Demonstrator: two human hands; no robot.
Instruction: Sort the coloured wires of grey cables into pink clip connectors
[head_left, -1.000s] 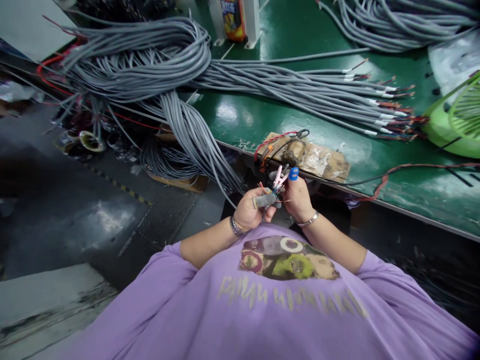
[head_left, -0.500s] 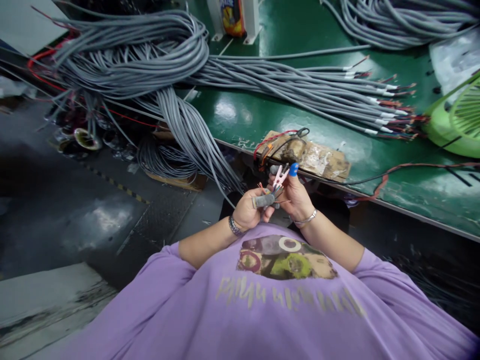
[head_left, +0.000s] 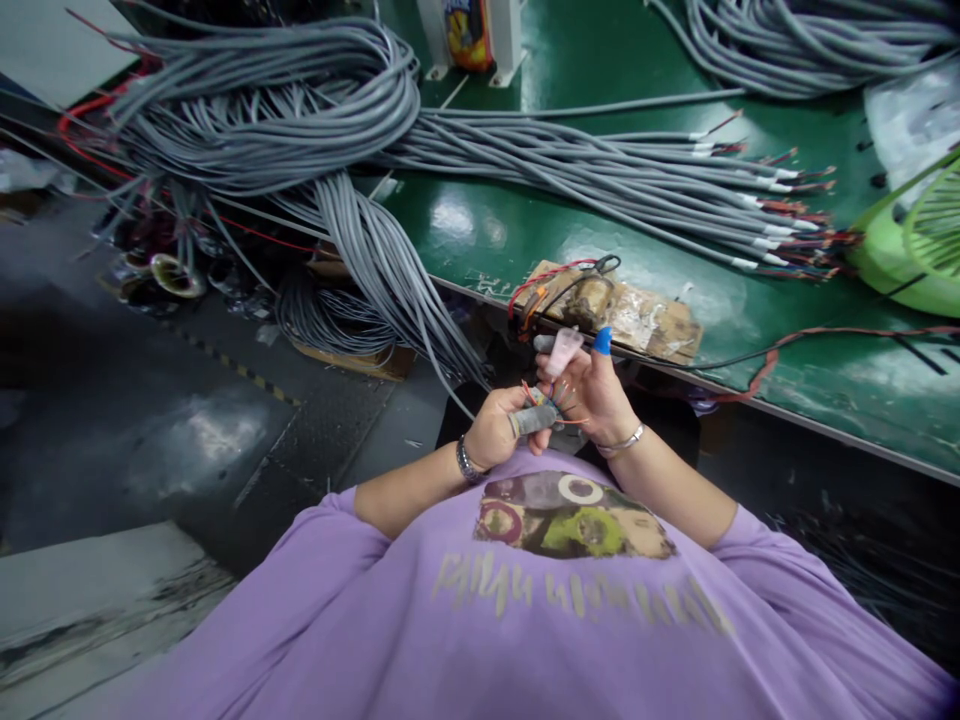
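Observation:
Gripped in my left hand (head_left: 498, 428), which has grey covers on some fingers, is a cable end with thin coloured wires (head_left: 566, 408) fanning out towards the right. The cable's own sheath is mostly hidden by the fingers. My right hand (head_left: 600, 398), with a blue cover on the thumb, holds a small pink clip (head_left: 564, 352) among its fingers, just above the wires. The clip looks like a clothes peg and is blurred. Both hands are close together in front of the bench edge.
A large bundle of grey cables (head_left: 300, 110) lies over the green bench (head_left: 465, 230), stripped ends (head_left: 795, 235) at right. A taped wooden block (head_left: 637, 318) sits at the bench edge. A green fan (head_left: 922, 225) stands at far right. More cables (head_left: 337, 325) lie below.
My right hand has moved slightly right, away from the left. The pink clip has turned and come off the wires, which now spread more widely. My left hand keeps its hold.

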